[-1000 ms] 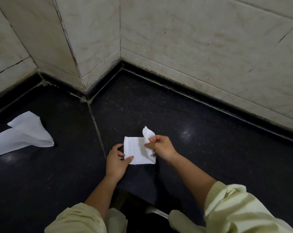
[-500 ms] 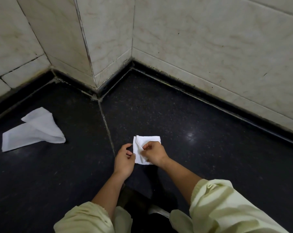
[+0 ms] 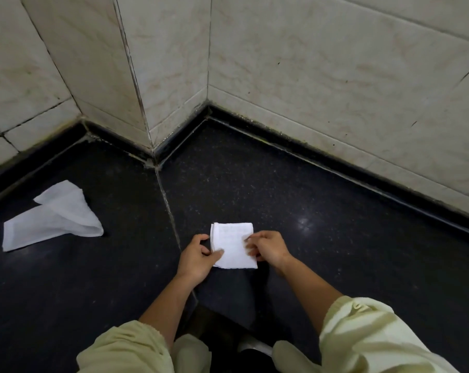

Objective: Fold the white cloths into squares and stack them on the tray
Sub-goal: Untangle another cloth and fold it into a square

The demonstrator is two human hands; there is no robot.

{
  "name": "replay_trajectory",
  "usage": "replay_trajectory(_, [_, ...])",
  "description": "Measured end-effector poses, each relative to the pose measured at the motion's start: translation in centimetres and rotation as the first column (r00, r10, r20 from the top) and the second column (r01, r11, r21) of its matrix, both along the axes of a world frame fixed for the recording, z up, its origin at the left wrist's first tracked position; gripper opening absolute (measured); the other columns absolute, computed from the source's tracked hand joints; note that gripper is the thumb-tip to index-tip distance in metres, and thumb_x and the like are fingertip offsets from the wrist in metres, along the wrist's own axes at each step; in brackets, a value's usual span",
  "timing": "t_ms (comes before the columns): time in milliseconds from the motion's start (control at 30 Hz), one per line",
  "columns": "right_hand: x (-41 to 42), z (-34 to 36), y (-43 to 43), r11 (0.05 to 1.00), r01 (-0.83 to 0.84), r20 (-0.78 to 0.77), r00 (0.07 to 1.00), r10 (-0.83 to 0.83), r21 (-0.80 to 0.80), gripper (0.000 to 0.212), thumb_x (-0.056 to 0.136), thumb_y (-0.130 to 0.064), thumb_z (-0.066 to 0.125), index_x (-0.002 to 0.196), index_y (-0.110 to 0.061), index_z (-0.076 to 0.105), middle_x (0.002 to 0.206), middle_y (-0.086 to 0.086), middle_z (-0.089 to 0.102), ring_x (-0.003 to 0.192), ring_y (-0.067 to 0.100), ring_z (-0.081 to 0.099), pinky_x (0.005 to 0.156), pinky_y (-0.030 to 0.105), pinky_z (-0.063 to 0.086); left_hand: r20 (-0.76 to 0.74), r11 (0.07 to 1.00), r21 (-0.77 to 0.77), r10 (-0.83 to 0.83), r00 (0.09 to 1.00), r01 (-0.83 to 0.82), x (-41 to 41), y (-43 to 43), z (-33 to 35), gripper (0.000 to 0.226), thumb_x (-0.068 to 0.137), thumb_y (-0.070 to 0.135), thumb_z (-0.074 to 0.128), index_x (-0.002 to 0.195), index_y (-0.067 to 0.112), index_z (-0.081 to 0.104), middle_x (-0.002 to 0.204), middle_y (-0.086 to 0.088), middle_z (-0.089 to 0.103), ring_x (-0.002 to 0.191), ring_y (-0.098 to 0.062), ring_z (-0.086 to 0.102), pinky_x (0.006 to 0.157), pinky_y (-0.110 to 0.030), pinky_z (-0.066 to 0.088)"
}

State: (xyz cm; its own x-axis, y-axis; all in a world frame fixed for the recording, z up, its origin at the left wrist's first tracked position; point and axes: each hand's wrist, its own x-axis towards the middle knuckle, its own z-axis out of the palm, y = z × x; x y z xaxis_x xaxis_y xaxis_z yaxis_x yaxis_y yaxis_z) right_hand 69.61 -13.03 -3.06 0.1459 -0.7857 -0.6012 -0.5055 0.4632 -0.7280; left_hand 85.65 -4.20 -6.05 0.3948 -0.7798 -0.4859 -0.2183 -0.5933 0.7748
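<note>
Black speckled stone surface (image 3: 335, 265), polished, meeting cream marbled wall tiles (image 3: 322, 76) at a dark skirting (image 3: 335, 164). Item one: small white cloth folded into a near-square (image 3: 233, 243), at centre on the surface, just right of a grout seam (image 3: 168, 205). Left hand (image 3: 195, 259): thumb on top, fingers curled at the folded left edge, pinching it. Right hand (image 3: 269, 247): fingertips bent onto the right edge, gripping it. Item two: loose white cloth (image 3: 55, 219), partly doubled over, well apart at far left. Pale yellow-green sleeves (image 3: 362, 332) pushed up both forearms.

Loose cloth (image 3: 52, 216) well left of folded cloth (image 3: 233, 244).
</note>
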Motion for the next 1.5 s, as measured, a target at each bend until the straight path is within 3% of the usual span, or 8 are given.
replay_trajectory(167, [-2.9, -0.4, -0.5, 0.998, 0.016, -0.056, 0.998, -0.013, 0.06, 0.009, 0.09, -0.007, 0.057, 0.089, -0.005, 0.065, 0.081, 0.009, 0.067, 0.064, 0.016, 0.062, 0.053, 0.023, 0.05, 0.043, 0.98, 0.154, -0.133, 0.99, 0.125, 1.0, -1.1, 1.4, 0.065, 0.077, 0.01, 0.077, 0.134, 0.015, 0.045, 0.087, 0.002, 0.059, 0.086, -0.016, 0.061, 0.081, -0.029, 0.049])
replay_trajectory(300, [-3.0, -0.6, -0.2, 0.996, 0.05, -0.009, 0.999, -0.049, 0.079, 0.008, 0.091, -0.012, 0.062, 0.091, -0.004, 0.065, 0.082, 0.009, 0.068, 0.064, 0.016, 0.063, 0.053, 0.022, 0.051, 0.09, 0.988, 0.15, -0.035, 0.995, 0.021, 0.7, -1.6, 1.7, 0.056, 0.078, 0.015, 0.076, 0.128, 0.008, 0.051, 0.118, -0.01, 0.06, 0.106, -0.024, 0.06, 0.089, -0.032, 0.05])
replay_trajectory(433, [-2.2, -0.4, 0.5, 0.997, 0.019, -0.021, 1.0, -0.017, 0.077, 0.016, 0.087, -0.021, 0.068, 0.093, -0.007, 0.064, 0.083, 0.006, 0.068, 0.064, 0.014, 0.06, 0.052, 0.022, 0.044, -0.041, 0.981, 0.185, 0.072, 0.997, -0.064, -0.2, -1.8, 1.7, 0.024, 0.079, 0.024, 0.075, 0.077, 0.005, 0.061, 0.079, -0.009, 0.061, 0.069, -0.019, 0.06, 0.061, -0.031, 0.047])
replay_trajectory(567, [-1.7, -0.3, 0.8, 0.981, 0.071, 0.046, 0.996, -0.08, 0.183, 0.023, 0.081, -0.021, 0.07, 0.097, -0.004, 0.065, 0.082, 0.008, 0.062, 0.057, 0.013, 0.05, 0.052, 0.026, 0.036, -0.177, 0.962, 0.259, 0.134, 0.975, -0.085, -0.4, -2.0, 2.0, 0.044, 0.079, 0.021, 0.071, 0.113, -0.006, 0.061, 0.09, -0.013, 0.062, 0.072, -0.019, 0.058, 0.047, -0.025, 0.036])
replay_trajectory(767, [-2.6, 0.7, 0.8, 0.931, 0.125, 0.265, 0.938, -0.223, 0.342, 0.028, 0.076, -0.014, 0.065, 0.101, -0.004, 0.069, 0.08, 0.006, 0.06, 0.062, 0.014, 0.05, 0.051, 0.024, 0.038, -0.385, 0.94, 0.337, 0.188, 0.904, -0.052, -0.2, -2.0, 2.8, 0.012, 0.077, 0.017, 0.066, 0.073, 0.011, 0.057, 0.065, 0.0, 0.044, 0.056, -0.011, 0.036, 0.051, -0.021, 0.029])
replay_trajectory(933, [-3.7, 1.4, 1.0, 0.899, 0.218, 0.429, 0.819, -0.38, 0.379, 0.029, 0.075, 0.0, 0.058, 0.102, 0.002, 0.067, 0.093, 0.012, 0.068, 0.082, 0.023, 0.064, 0.062, 0.027, 0.054, -0.492, 0.983, 0.163, 0.152, 0.857, -0.081, -1.1, -2.7, 3.7, 0.02, 0.076, 0.012, 0.066, 0.096, 0.011, 0.067, 0.102, -0.004, 0.069, 0.098, -0.018, 0.062, 0.076, -0.027, 0.045])
replay_trajectory(1333, [-11.9, 1.4, 5.4, 0.832, 0.359, 0.545, 0.632, -0.55, 0.423, 0.06, 0.071, 0.002, 0.053, 0.129, -0.012, 0.058, 0.113, 0.011, 0.067, 0.1, 0.027, 0.063, 0.067, 0.031, 0.056, -0.576, 0.948, 0.047, -0.232, 0.784, 0.315, -7.4, -4.5, 5.3, 0.039, 0.081, 0.008, 0.063, 0.115, 0.025, 0.062, 0.114, -0.002, 0.069, 0.108, -0.021, 0.064, 0.095, -0.039, 0.05])
replay_trajectory(1500, [-17.5, 2.3, 7.0, 0.774, 0.483, 0.546, 0.55, -0.632, 0.408, 0.055, 0.074, -0.004, 0.056, 0.128, -0.013, 0.058, 0.11, 0.011, 0.067, 0.097, 0.026, 0.064, 0.072, 0.035, 0.055, -0.559, 0.896, -0.005, -0.371, 0.742, 0.444, -12.7, -5.0, 6.4, 0.03, 0.088, 0.025, 0.062, 0.117, 0.032, 0.061, 0.115, 0.001, 0.069, 0.108, -0.018, 0.064, 0.083, -0.034, 0.051])
